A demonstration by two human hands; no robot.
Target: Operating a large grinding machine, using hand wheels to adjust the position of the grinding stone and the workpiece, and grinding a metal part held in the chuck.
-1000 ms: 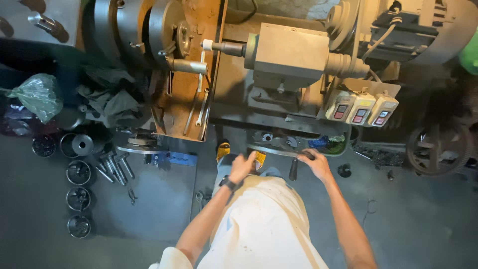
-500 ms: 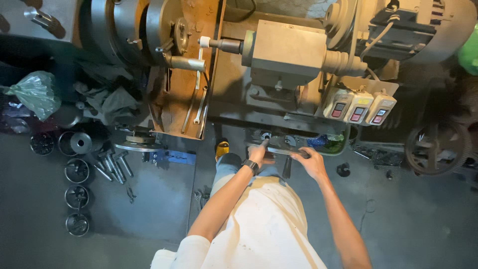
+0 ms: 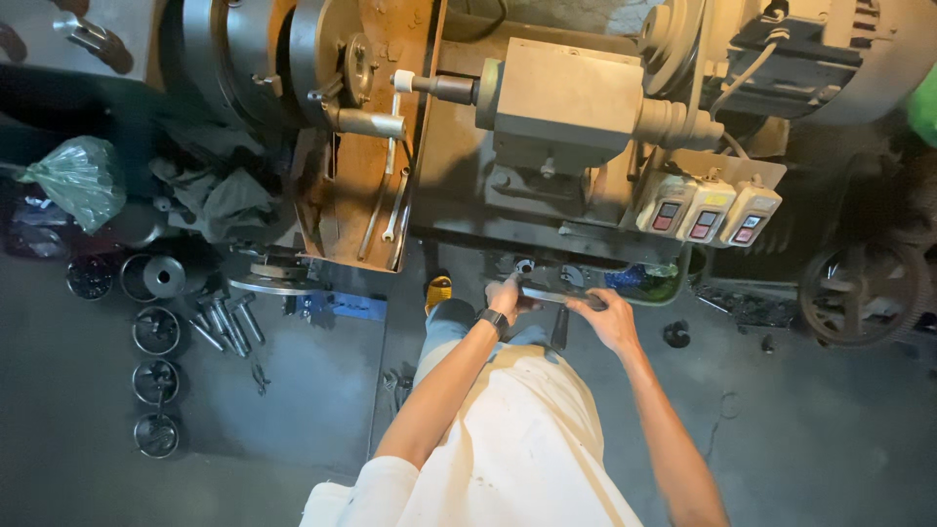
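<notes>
Since a second ago, both my hands have crept up toward the lathe base. Left hand (image 3: 505,295) and right hand (image 3: 597,310) grip a long flat grey metal bar (image 3: 549,296), its axis running nine to three, at twelve o'clock from me.

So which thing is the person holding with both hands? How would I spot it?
Find the big tan lathe and its three switch boxes. Just below, the left hand and right hand grip a long flat metal bar. Unlike the round rings on the floor, it's straight and thin.
</notes>
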